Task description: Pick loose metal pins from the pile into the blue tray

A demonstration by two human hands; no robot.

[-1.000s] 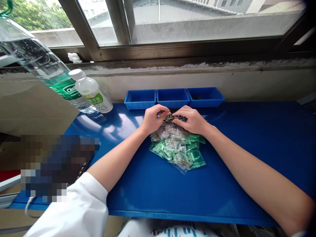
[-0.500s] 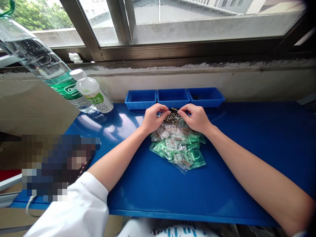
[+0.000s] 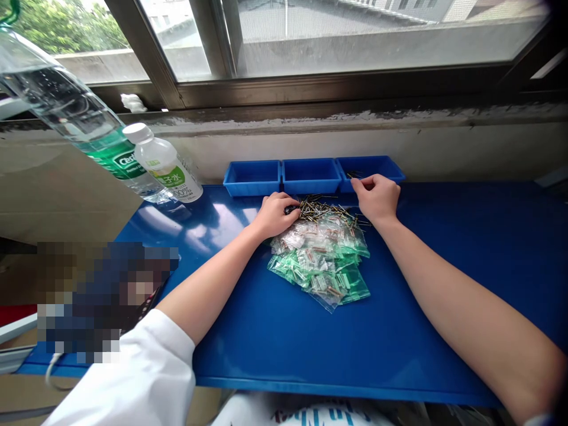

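A loose pile of thin brass and silver screws lies on the blue table, spilling over the top of clear and green plastic packets. At the pile's left edge rests my left hand, its fingers curled around a small dark thing I cannot make out. My right hand is at the front rim of the right blue bin, thumb and forefinger pinched together. Several thin screws show in that bin just beyond the fingertips; whether the pinch holds one is too small to tell.
The middle blue bin and left blue bin stand in the same row against the wall. A large water bottle and a small white-capped bottle stand at the back left. A blurred-out object lies at the left table edge.
My right hand has moved right and away from me, from the screw pile to the right bin. My left hand has shifted slightly and lowered onto the pile's left side, uncovering more screws.
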